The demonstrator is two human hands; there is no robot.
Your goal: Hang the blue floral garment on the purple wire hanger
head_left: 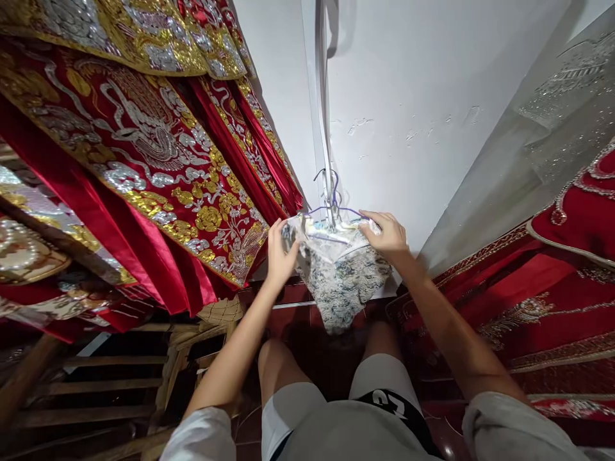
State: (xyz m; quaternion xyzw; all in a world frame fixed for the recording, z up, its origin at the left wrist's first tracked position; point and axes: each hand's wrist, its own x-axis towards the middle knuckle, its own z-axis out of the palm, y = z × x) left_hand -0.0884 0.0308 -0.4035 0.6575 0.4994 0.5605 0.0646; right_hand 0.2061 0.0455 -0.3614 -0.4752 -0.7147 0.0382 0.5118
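A pale garment with a grey, blue and cream pattern [343,282] hangs on a thin purple wire hanger [314,210] in front of me. The hanger's hook is up by a white metal stand [323,96]; a second, dark hook shows beside it. My left hand [282,248] grips the garment's left shoulder, thumb in front. On the other side, my right hand [387,235] is closed over the right shoulder, close to the end of the hanger. Part of the hanger is hidden inside the cloth.
Red robes with gold and silver embroidery [182,173] hang to the left. Sheer white beaded cloth [567,109] and red beaded garments [552,275] hang on the right. A white wall [408,83] stands ahead. Wooden furniture with slats [106,387] is at lower left.
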